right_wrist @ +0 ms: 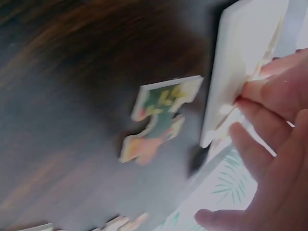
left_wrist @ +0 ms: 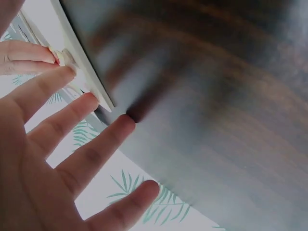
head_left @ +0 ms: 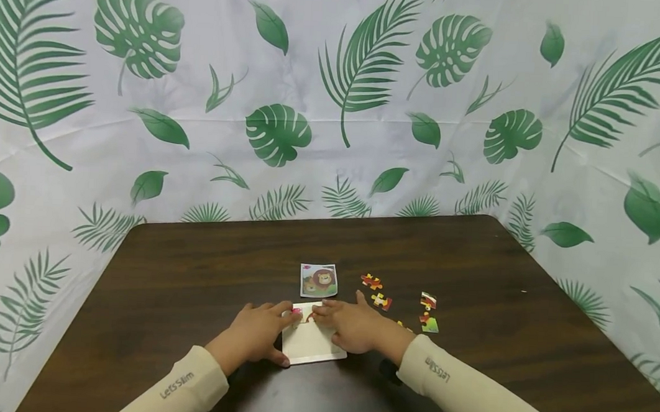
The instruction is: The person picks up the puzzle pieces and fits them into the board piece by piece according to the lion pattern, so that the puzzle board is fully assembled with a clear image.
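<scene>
A white puzzle tray (head_left: 314, 347) lies on the table between both hands. Along its far edge sit picture pieces, one with a pink patch (head_left: 296, 311). My left hand (head_left: 256, 331) is at the tray's left side, its fingertips on the upper left corner and its thumb by the lower left one. Spread, straight fingers (left_wrist: 91, 154) show in the left wrist view. The right hand (head_left: 354, 324) reaches over the tray from the right, fingertips pressing near the far edge. Those fingertips hide part of the pieces beneath. In the right wrist view, a loose puzzle piece (right_wrist: 159, 113) lies beside the tray.
A lion picture card (head_left: 319, 281) lies just beyond the tray. Several loose puzzle pieces are scattered to the right, among them a red one (head_left: 371, 281), a yellow one (head_left: 381, 301) and a green-cornered one (head_left: 429, 324). Leaf-printed cloth (head_left: 275, 184) hangs behind the dark table (head_left: 203, 268).
</scene>
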Demonstrator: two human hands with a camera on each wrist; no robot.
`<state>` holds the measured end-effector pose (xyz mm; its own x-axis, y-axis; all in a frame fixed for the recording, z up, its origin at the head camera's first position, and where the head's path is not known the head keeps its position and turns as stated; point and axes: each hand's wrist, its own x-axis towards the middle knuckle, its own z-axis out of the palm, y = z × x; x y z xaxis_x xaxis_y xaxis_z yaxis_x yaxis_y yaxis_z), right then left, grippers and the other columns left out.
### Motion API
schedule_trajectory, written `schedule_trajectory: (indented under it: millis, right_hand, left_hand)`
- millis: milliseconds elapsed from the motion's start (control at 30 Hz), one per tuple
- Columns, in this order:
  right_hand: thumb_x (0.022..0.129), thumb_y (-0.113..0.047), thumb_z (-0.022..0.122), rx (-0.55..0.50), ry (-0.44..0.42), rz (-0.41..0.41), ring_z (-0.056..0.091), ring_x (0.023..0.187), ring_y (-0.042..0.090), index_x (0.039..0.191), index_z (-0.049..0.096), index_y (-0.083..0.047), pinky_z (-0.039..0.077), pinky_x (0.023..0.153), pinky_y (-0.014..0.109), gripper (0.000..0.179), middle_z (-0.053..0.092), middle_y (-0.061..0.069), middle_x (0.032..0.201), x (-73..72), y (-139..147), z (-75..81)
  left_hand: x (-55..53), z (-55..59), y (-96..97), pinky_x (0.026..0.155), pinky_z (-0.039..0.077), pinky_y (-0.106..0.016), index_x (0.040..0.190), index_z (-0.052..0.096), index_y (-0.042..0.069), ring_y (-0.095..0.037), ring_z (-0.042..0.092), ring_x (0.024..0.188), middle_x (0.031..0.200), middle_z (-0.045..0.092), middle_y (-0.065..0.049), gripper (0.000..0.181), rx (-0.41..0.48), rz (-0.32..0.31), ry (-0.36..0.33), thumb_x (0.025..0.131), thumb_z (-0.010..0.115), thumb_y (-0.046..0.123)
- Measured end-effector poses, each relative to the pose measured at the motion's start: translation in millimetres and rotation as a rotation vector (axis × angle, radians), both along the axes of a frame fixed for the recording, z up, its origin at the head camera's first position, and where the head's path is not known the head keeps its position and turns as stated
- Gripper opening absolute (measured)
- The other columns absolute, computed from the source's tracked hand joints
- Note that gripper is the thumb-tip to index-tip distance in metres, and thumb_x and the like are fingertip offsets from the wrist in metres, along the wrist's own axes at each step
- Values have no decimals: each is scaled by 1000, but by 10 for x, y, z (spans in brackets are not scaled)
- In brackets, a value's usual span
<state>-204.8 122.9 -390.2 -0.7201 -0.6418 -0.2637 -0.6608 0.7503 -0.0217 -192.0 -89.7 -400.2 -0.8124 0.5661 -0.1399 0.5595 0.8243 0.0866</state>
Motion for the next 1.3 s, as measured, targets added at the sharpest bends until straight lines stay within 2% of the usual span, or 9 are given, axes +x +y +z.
schedule_trajectory:
  millis: [300,500,667,800,900,967,1033,1133,1300]
  right_hand:
    - [87,-23,57,11,-35,-59,29,133,14,138,45,-21,18,96,67,53,34,-9,145,61,-68,-6]
    - [88,-16,50,-217,-204,-52,20,137,20,143,36,-17,16,95,70,57,27,-4,149,34,178,-196]
    - [89,-10,51,-457,-189,-64,21,135,31,142,37,-8,19,97,66,54,32,9,146,-27,546,-159]
    - [91,-8,51,-543,-114,-184,64,80,25,138,42,-5,41,80,49,48,30,21,144,-127,980,-46]
    - [93,-9,51,-539,-110,-321,43,36,13,137,43,-6,44,58,35,45,25,27,144,-188,1272,-28]
    - [93,-10,50,-531,-109,-383,43,35,12,137,44,-4,44,55,32,44,24,29,144,-214,1427,-42]
    - [93,-10,49,-517,-89,-415,44,36,14,135,45,-2,44,55,33,43,26,30,142,-227,1540,-67]
    - [93,-10,50,-493,-10,-414,64,73,30,130,50,1,45,73,43,39,37,31,135,-233,1644,-97]
    - [92,-10,53,-458,71,-416,38,121,45,125,54,4,33,93,59,36,49,29,126,-245,1740,-103]
  left_hand:
    - [69,12,17,87,37,-59,134,50,24,-31,47,117,135,42,-1,82,-39,22,4,64,75,56]
    - [98,-72,-7,92,31,-63,136,48,23,-34,41,123,140,39,-5,79,-18,17,-60,68,72,55]
    - [92,-108,-37,92,30,-63,137,46,21,-34,39,124,141,38,-8,78,14,-25,-33,72,69,56]
    - [84,-80,-32,92,32,-62,137,46,17,-34,41,122,140,39,-10,77,45,-58,9,73,68,55]
    - [82,-73,-37,91,33,-61,136,47,15,-35,42,120,139,39,-11,77,64,-66,16,73,69,54]
    - [82,-67,-39,91,33,-60,135,48,14,-35,43,120,138,39,-11,77,73,-66,12,72,70,53]
    - [79,-62,-37,92,33,-60,134,49,12,-36,43,121,139,38,-12,78,83,-64,1,72,71,53]
    - [73,-53,-32,93,32,-60,133,50,9,-35,44,120,139,37,-14,78,96,-58,-17,72,72,51]
    - [60,-56,-32,92,33,-60,139,42,14,-35,47,116,140,33,-15,83,127,-54,-33,72,70,53]
